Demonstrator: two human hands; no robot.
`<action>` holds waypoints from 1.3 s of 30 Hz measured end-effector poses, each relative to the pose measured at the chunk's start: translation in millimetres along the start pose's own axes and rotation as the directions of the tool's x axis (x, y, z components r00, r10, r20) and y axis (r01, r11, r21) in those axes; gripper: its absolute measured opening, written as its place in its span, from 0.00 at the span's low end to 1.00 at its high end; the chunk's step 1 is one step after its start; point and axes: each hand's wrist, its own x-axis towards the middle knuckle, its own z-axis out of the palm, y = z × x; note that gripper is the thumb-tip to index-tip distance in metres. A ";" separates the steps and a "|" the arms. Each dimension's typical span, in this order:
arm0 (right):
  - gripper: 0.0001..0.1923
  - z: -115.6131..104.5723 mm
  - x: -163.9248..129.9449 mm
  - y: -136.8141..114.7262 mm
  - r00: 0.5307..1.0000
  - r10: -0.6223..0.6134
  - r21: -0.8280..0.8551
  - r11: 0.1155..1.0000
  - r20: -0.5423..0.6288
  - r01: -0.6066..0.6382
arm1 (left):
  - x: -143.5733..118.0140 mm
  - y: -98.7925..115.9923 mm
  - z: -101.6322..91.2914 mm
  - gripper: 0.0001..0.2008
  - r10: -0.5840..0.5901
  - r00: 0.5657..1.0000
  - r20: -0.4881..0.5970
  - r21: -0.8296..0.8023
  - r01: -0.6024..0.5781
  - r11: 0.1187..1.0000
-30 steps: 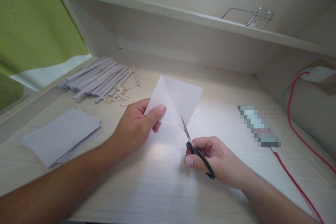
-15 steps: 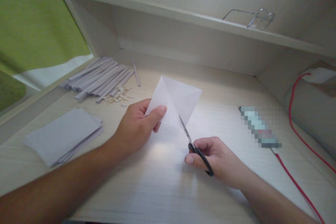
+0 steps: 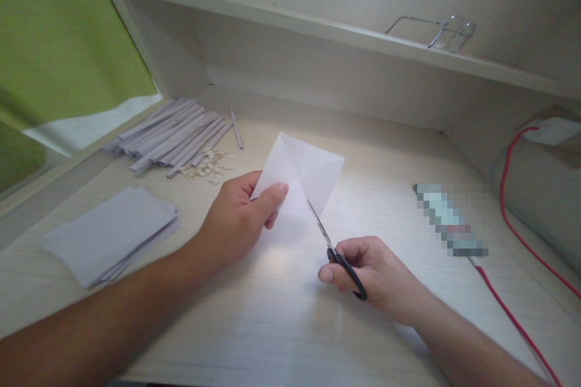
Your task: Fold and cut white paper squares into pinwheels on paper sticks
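While the left hand (image 3: 240, 208) pinches paper (image 3: 307, 170), the right (image 3: 385, 284) holds scissors (image 3: 348, 268) against it.

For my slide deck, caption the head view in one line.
The left hand holds a creased white sheet while the right hand holds black-handled scissors at the sheet's lower edge.

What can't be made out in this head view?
All in the head view:
Left hand: some fingers hidden behind the creased white paper.
Scissors: handle partly covered by the right hand.
Phone: screen masked by pixelation.
Stack of white paper: sheet count hidden by overlap.
Lower red cable: one end cut off by the bottom edge.
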 end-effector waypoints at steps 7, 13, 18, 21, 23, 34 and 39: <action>0.26 1.2 -0.7 -3.3 1.000 0.001 0.014 1.000 0.005 -0.001 | -0.7 2.1 1.6 0.19 0.004 0.998 0.058 -0.002 -0.004 1.000; 0.24 2.1 -0.2 -5.9 1.000 -0.014 0.075 0.997 0.020 0.012 | -1.8 2.9 3.9 0.20 -0.007 0.993 0.121 0.010 0.006 1.000; 0.23 2.3 0.5 -5.9 0.999 -0.035 0.116 0.993 0.031 0.031 | -2.6 1.9 4.6 0.20 -0.015 0.990 0.142 -0.001 0.015 1.000; 0.25 1.6 0.8 -4.1 1.000 -0.022 0.085 0.996 0.018 0.020 | -2.1 1.8 5.4 0.19 -0.012 0.991 0.134 -0.002 0.012 1.000; 0.26 1.1 1.3 -2.6 1.000 -0.018 0.058 0.998 0.009 0.018 | -1.7 1.9 5.7 0.19 -0.010 0.992 0.128 0.000 0.010 1.000; 0.25 0.5 2.3 0.9 0.999 -0.045 0.032 0.998 -0.010 0.045 | -1.0 0.5 5.7 0.19 -0.002 0.991 0.135 -0.011 0.004 1.000; 0.26 0.6 3.6 2.0 0.999 -0.039 0.014 0.999 -0.026 0.039 | -1.5 0.9 5.8 0.19 -0.011 0.991 0.132 -0.011 0.013 1.000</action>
